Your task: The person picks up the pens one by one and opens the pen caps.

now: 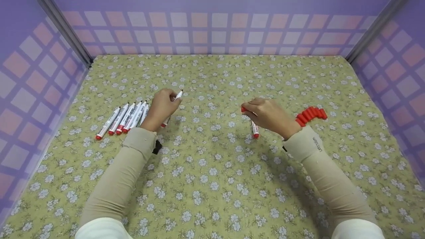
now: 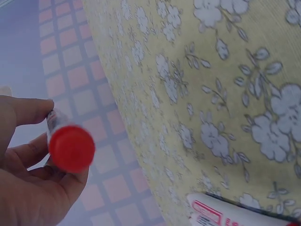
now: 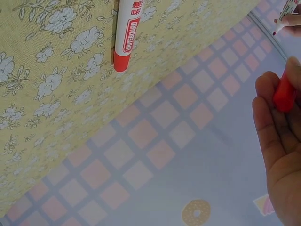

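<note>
Between thumb and fingers, my left hand (image 1: 163, 105) pinches an uncapped whiteboard marker (image 1: 179, 94), its dark tip pointing up and away. In the left wrist view the red end (image 2: 72, 149) of this marker faces the camera. My right hand (image 1: 270, 114) pinches a red marker cap (image 1: 243, 109), also visible in the right wrist view as a red cap (image 3: 284, 93). Beneath that hand another whiteboard marker (image 1: 254, 128) lies on the cloth, red end towards me; its far end is hidden. Several uncapped markers (image 1: 122, 118) lie side by side left of my left hand.
A curved row of several red caps (image 1: 310, 114) lies on the cloth beyond my right wrist. The floral tablecloth (image 1: 206, 186) covers the table. Purple checked panels (image 1: 219, 26) stand along the back and both sides.
</note>
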`<state>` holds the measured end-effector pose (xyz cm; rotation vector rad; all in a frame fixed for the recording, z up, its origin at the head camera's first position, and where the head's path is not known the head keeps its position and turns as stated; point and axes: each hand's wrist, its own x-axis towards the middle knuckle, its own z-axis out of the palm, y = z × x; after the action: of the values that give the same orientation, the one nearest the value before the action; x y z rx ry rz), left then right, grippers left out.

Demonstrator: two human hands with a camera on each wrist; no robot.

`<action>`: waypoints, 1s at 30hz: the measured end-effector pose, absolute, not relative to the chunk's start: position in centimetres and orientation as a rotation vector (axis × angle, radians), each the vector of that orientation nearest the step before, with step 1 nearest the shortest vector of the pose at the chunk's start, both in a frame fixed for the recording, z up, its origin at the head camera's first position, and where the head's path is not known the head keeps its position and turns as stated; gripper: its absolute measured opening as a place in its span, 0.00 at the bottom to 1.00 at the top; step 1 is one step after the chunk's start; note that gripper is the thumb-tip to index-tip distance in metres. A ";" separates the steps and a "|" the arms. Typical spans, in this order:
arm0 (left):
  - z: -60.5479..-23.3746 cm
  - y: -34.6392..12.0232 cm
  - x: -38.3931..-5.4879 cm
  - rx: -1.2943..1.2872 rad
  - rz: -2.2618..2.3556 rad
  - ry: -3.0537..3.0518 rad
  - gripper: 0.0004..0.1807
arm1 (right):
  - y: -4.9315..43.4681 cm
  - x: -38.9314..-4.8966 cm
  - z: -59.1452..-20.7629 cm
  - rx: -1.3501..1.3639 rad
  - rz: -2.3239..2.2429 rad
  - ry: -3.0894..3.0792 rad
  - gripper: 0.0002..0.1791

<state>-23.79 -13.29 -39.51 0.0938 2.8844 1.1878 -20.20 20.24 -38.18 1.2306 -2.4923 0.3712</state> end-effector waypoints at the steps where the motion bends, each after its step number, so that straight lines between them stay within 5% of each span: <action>1: -39.6 -13.6 -23.9 0.071 1.186 2.880 0.16 | 20.2 -20.2 -38.3 1.233 0.375 -2.492 0.10; 17: -41.3 -17.8 -24.3 -0.140 1.070 2.856 0.10 | 20.0 -20.4 -38.9 1.261 0.360 -2.458 0.10; 23: -41.8 -18.5 -24.4 -0.121 1.008 2.907 0.27 | 19.9 -20.4 -39.0 1.280 0.382 -2.438 0.09; 30: -42.2 -19.1 -24.3 -0.103 0.938 2.953 0.27 | 19.9 -20.3 -39.0 1.283 0.381 -2.465 0.09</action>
<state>-24.31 -19.05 -42.22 -0.1034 2.9528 0.9379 -20.25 19.89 -39.01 1.2826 -2.4650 0.3812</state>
